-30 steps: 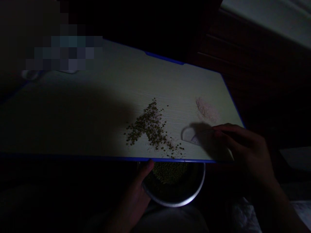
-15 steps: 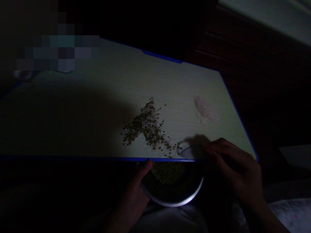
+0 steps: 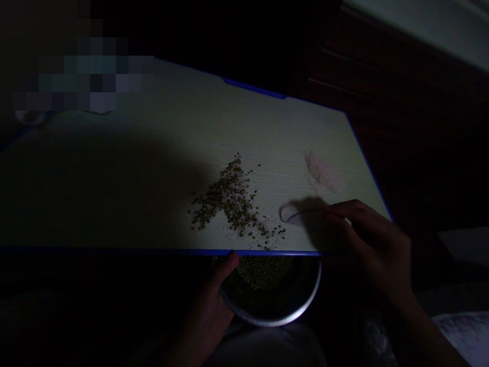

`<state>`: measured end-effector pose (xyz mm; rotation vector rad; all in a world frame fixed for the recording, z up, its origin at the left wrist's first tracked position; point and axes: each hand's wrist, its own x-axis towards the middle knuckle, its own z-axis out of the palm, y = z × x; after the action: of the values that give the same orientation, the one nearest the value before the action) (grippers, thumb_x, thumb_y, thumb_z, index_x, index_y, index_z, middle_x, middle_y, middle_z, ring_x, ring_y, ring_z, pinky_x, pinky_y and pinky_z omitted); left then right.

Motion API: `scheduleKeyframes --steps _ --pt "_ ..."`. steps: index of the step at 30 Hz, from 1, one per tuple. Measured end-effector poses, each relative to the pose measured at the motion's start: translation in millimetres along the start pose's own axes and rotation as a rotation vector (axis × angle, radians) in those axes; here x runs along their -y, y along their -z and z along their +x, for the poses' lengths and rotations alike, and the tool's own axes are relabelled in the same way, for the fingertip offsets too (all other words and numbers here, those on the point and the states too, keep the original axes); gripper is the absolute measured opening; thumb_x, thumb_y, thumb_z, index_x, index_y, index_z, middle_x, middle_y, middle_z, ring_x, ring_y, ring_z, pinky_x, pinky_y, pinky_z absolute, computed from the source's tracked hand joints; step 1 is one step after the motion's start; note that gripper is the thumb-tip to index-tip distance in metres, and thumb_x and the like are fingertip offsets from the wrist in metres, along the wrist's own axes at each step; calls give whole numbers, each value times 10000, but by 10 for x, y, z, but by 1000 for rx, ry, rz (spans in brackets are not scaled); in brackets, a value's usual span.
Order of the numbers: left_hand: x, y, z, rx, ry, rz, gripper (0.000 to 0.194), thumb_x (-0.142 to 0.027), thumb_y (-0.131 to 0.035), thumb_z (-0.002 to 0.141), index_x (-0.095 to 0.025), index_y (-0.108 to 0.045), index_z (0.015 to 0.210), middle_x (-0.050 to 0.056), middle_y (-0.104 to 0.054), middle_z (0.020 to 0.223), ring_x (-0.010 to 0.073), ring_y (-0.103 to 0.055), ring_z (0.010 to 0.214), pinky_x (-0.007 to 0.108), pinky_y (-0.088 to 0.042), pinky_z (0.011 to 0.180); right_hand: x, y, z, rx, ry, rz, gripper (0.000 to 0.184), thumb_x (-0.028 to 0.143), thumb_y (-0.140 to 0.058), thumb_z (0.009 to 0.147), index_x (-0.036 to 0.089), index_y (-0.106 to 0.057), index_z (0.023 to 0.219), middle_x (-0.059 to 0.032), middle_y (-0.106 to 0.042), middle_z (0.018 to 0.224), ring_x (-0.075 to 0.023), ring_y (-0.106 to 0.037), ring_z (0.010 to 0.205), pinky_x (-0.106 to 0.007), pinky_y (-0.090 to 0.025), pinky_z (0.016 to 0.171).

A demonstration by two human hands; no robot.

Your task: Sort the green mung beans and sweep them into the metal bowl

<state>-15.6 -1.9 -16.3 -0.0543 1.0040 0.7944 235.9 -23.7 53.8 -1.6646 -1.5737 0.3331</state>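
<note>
My right hand (image 3: 374,239) pinches the handle of a spoon (image 3: 309,210), whose rounded end hovers just over or rests on the pale tabletop; I cannot tell which. Left of the spoon lies a spread of green mung beans (image 3: 233,201) mixed with rice grains. A separate small heap of rice (image 3: 323,173) sits beyond my right hand. Below the table's front edge, my left hand (image 3: 214,316) grips the rim of a metal bowl (image 3: 282,322), thumb on top. Mung beans (image 3: 265,272) fill part of that bowl, and the table edge hides its far side.
The pale folding table (image 3: 183,102) has a blue rim and fills the middle of the view. Dark wooden furniture (image 3: 382,76) stands at the back right. A quilted white cloth (image 3: 462,336) shows at the lower right. The upper left is pixelated, and the light is dim.
My right hand has lifted the spoon slightly away from the table's front edge, off the stray beans. My left hand and the bowl stay in place.
</note>
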Motion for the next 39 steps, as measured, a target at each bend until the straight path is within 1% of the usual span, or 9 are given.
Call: scheduleKeyframes --steps 4,8,15,21,23,25,27,32,39 --pt "-11 -1 -13 -23 6 2 677 -274 -862 786 -242 -666 1434 89 -837 1237 371 -664 1339 516 -519 1146 6 -5 -16 87 86 57 203 159 -673 990 307 -786 1071 12 -791 1041 -165 -729 967 -292 -569 803" --pt "-1 25 0 63 -1 -12 696 -293 -848 811 -268 -635 1472 81 -807 1315 357 -660 1347 497 -505 1161 -9 61 -83 29 48 61 216 140 -693 976 312 -792 1062 14 -774 1032 -161 -717 962 -280 -557 782" --pt "-3 -16 -4 33 -23 -22 802 -248 -856 792 -283 -561 1537 71 -811 1309 349 -676 1328 491 -513 1154 1 46 -150 72 64 53 198 140 -690 979 293 -784 1064 13 -768 1000 -153 -717 926 -270 -552 763" --pt "-9 -34 -2 36 -29 -15 717 -260 -834 813 -296 -610 1492 62 -822 1284 350 -663 1345 491 -517 1151 -58 -8 -126 -36 32 -36 167 185 -699 987 310 -780 1063 26 -784 1046 -151 -717 954 -274 -560 806" --pt "-5 -18 5 43 -18 -9 686 -283 -853 794 -280 -650 1450 73 -820 1287 362 -661 1345 501 -516 1150 -56 -4 -115 -30 46 -33 174 178 -694 989 311 -778 1064 27 -783 1043 -152 -718 955 -278 -561 801" --pt "0 -1 7 18 -8 -1 658 -291 -876 763 -251 -693 1394 87 -844 1217 375 -669 1332 508 -519 1146 -38 -1 -104 -2 80 -14 203 153 -680 990 308 -774 1082 21 -782 1054 -155 -719 965 -285 -560 794" --pt "1 10 4 10 -15 6 639 -270 -866 770 -252 -699 1387 80 -856 1175 363 -662 1343 499 -503 1161 -15 -2 -89 34 126 15 234 123 -656 993 298 -767 1103 10 -782 1072 -164 -719 991 -301 -558 805" --pt "-12 2 -11 84 -28 -4 700 -260 -819 829 -313 -608 1494 57 -806 1322 341 -637 1378 498 -483 1180 -1 -5 -56 82 172 64 244 88 -651 981 275 -767 1086 -5 -776 1030 -178 -704 971 -324 -540 788" --pt "-15 -31 -22 54 -23 -19 780 -220 -791 854 -284 -509 1578 85 -804 1321 344 -679 1324 490 -512 1155 15 2 -37 13 129 32 213 115 -669 981 282 -771 1066 -9 -770 1031 -180 -706 978 -316 -543 796"
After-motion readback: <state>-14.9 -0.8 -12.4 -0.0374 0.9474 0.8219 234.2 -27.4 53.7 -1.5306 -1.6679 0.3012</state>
